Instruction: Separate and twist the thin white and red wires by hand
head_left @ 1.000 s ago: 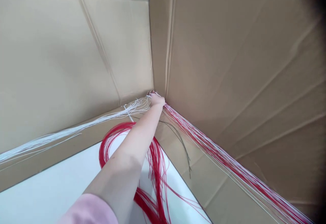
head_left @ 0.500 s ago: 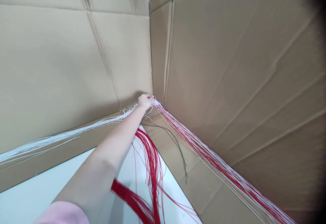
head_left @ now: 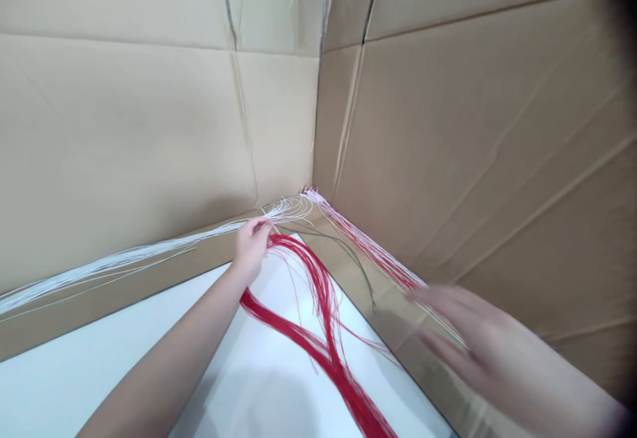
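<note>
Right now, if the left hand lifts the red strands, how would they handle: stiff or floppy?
Probably floppy: the red strands curve and cross over the white sheet instead of lying straight. Likely light, being so thin. Loose ends fan apart near the left hand, so the bunch may splay or snag.

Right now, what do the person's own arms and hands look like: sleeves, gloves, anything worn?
Both hands are bare: no gloves. No rings, watch or bands show on the left hand or its forearm, which is uncovered as far as the frame edge, with no sleeve in view. The right hand is motion-blurred, so small items on its fingers cannot be ruled out; its wrist looks bare too.
</note>
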Tool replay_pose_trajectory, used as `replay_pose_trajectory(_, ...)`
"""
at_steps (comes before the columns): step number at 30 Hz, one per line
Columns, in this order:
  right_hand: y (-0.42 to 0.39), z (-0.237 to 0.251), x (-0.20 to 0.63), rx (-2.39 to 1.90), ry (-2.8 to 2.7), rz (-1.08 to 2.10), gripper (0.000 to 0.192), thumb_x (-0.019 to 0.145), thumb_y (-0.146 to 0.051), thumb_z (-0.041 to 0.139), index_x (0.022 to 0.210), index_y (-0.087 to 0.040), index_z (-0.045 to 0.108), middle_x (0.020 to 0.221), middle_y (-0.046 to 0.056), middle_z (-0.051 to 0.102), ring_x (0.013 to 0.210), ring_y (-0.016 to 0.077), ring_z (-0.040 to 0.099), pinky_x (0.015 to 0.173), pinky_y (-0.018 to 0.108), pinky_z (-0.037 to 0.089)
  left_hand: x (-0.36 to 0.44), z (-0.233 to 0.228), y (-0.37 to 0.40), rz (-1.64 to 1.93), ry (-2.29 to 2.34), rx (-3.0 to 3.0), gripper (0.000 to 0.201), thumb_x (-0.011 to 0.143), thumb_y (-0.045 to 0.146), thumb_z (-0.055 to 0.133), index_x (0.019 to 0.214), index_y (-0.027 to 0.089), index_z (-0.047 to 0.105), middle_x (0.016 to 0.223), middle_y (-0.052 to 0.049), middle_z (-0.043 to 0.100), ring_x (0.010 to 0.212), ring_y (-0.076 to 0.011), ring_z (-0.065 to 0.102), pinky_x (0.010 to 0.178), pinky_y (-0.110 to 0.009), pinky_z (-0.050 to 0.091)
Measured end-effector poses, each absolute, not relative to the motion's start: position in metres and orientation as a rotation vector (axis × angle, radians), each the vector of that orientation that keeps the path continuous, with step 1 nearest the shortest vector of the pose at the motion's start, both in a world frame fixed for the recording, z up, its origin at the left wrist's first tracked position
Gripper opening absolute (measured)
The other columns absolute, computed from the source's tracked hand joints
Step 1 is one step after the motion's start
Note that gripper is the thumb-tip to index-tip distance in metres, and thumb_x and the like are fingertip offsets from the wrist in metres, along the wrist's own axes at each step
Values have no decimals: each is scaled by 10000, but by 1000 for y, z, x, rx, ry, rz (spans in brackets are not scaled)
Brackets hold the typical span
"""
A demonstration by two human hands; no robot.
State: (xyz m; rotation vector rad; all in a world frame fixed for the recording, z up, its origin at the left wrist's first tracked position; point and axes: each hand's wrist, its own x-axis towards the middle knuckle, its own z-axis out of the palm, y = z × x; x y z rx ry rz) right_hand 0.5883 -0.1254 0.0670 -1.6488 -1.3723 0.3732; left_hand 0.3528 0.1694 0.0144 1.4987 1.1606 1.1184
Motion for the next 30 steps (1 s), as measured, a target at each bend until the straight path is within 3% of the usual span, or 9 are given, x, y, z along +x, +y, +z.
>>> replay_pose_trajectory(2,-64,71,581,-1970,-1731,286,267,914,-378,681,1175,-341,730,1257,82,725,1143,317,671,1033,522,516,317,9,160,1152,1191,1469,214,984,345,669,1012,134,676,880,-13,677,709,-125,638,653,-282,570)
replay_pose_trajectory(3,-28,71,577,-2099,-1791,249,312,957,-330,627,1258,-277,693,1332,92,693,1207,289,650,1071,455,499,300,5,157,1175,1211,1450,199,978,334,677,981,135,677,848,-4,669,692,-120,627,648,-275,561)
replay_pose_trajectory(5,45,67,572,-2196,-1760,215,401,951,-262,658,1343,-177,639,1372,145,665,1280,275,612,1130,370,446,270,-7,153,1220,1263,1395,179,964,317,685,955,139,673,779,17,643,646,-112,599,614,-257,525)
replay_pose_trajectory(7,107,54,568,-2317,-1660,183,409,973,-279,657,1349,-122,618,1396,186,631,1306,286,591,1131,395,450,250,-20,150,1237,1307,1345,173,940,316,683,914,145,675,701,32,614,578,-108,555,560,-244,472)
replay_pose_trajectory(10,168,27,565,-2507,-1456,134,435,999,-375,646,1367,-150,593,1414,149,596,1271,295,602,1074,525,502,241,-32,144,1228,1281,1347,206,850,386,684,859,181,709,681,8,658,582,-145,581,558,-265,462)
replay_pose_trajectory(18,227,-21,574,-2722,-1112,-38,431,1012,-401,626,1363,-154,598,1416,142,584,1308,306,569,1094,545,478,261,-25,139,1069,1085,1529,258,798,448,637,747,222,750,626,-23,685,596,-189,609,590,-290,462)
replay_pose_trajectory(30,259,-31,602,-2874,-1044,20,420,999,-368,659,1351,-143,612,1405,147,597,1281,300,597,1074,536,510,262,-32,146,934,1098,1570,230,829,403,596,757,230,729,639,-5,671,612,-186,611,629,-291,437)
